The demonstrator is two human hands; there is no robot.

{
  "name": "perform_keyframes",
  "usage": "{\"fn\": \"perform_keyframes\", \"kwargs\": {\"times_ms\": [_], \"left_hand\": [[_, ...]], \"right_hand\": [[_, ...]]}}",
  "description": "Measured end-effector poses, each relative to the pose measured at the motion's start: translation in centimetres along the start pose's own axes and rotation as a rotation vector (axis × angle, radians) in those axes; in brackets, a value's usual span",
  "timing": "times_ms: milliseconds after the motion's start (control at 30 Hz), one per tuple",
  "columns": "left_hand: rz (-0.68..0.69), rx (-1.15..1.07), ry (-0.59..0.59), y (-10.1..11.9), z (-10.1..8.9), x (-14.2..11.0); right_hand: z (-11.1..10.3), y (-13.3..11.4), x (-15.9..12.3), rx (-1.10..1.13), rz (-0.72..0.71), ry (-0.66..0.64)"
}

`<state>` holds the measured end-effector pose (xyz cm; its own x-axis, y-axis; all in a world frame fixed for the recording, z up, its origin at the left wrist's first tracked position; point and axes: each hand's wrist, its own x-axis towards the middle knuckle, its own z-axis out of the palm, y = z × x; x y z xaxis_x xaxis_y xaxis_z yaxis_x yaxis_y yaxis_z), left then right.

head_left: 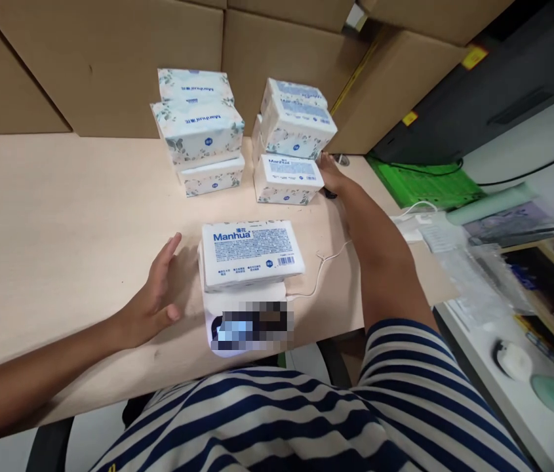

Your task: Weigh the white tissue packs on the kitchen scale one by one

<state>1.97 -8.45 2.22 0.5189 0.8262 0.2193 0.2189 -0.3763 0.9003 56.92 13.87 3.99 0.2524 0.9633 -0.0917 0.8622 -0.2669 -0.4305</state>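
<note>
Behind everything, cardboard boxes (pixel 143 59) wall off the far edge of our table (pixel 60 223). Its near edge slants past our striped shirt (pixel 277 419), and our widest open room spreads to the left. Toward the boxes stand the left stack (pixel 202 141) and the right stack (pixel 301 131) of tissue packs, with a narrow lane between them. Nearer us, well apart from both stacks, lies a single tissue pack (pixel 252 255), label up. It overlaps a flat white object (pixel 215 303) by the near edge; a thin white cord (pixel 320 272) trails to the right.

Our left hand (pixel 147 301) is spread open and holding nothing, thumb apart, just beside the single pack without touching it. Our right hand (pixel 332 176) reaches the right stack's right side, partly hidden; we cannot tell whether it grasps a pack.
</note>
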Motion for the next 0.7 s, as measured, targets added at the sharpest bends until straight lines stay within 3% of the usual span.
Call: {"fn": "perform_keyframes", "kwargs": {"times_ms": [100, 167, 267, 367, 433, 533, 633, 700], "left_hand": [[-0.009, -0.043, 0.007, 0.3, -0.2, 0.0], [-0.011, -0.068, -0.003, 0.4, -0.4, 0.0], [0.007, -0.083, -0.039, 0.4, -0.7, 0.3], [0.067, -0.030, -0.070, 0.5, -0.7, 1.0], [0.122, 0.018, -0.077, 0.5, -0.5, 1.8], [0.164, 0.025, -0.119, 0.2, 0.0, 3.7], [0.155, -0.036, -0.170, -0.8, 0.7, 5.6], [0.145, -0.074, -0.167, -1.6, 1.1, 6.5]], "right_hand": [[-2.3, -0.8, -0.2, 0.085, 0.153, 0.149], [-4.3, -0.7, -1.1, 0.152, 0.155, 0.275], [-6.4, -0.4, -5.1, 0.259, 0.032, 0.452], [-5.3, -1.6, -11.8, 0.228, -0.199, 0.493], [-2.9, -3.2, -16.4, 0.308, -0.350, 0.383], [1.2, -5.6, -21.3, 0.481, -0.589, 0.068], [4.3, -7.3, -23.2, 0.570, -0.705, -0.168], [5.5, -7.7, -23.5, 0.649, -0.722, -0.222]]}}
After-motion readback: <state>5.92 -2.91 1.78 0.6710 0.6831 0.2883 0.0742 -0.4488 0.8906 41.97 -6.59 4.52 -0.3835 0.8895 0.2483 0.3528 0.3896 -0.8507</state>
